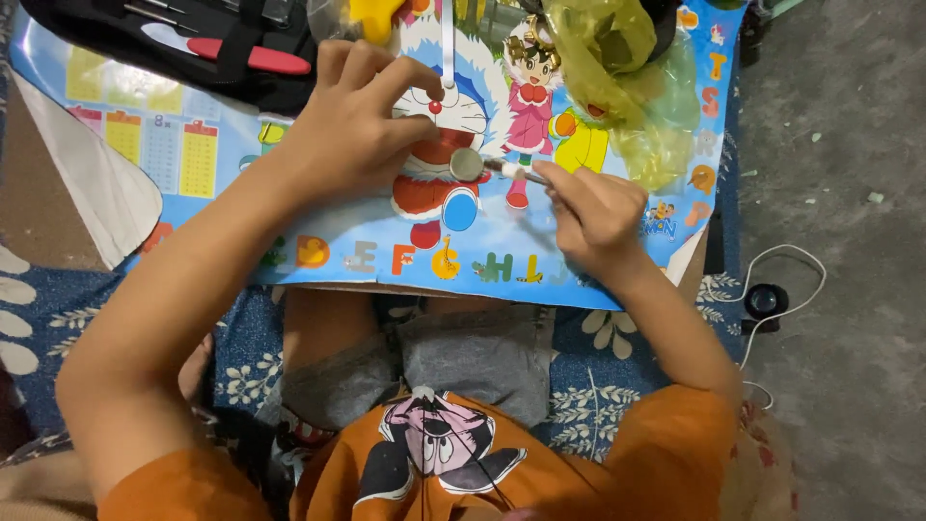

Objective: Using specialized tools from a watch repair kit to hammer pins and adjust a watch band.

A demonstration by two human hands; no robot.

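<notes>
Two bare hands working over a colourful cartoon poster [579,265] lying across a low table, seen from above. Left hand [352,125] pressing down on the poster, fingers [400,79] curled and pinching the edge of a small round grey metal disc [467,165], possibly a watch case, though too small to be sure. Right hand [593,214] clenching a thin white-handled tool [514,172], tip touching the right edge of the disc. Disc resting on the poster near its middle, just between the two hands, on the printed blue-and-white cartoon cat. Lying at the top left, partly over the poster: black tool case [231,68] with a red-handled tool [251,58] strapped inside. Sitting at the top right, close behind the right hand: crumpled yellow-green plastic bag [627,87]. Standing well apart on the grey floor to the right: small black round object [767,301] ringed by a white cable [791,256]. Showing below: orange shirt [424,473] with a cartoon print, and a blue floral mat [598,386].
</notes>
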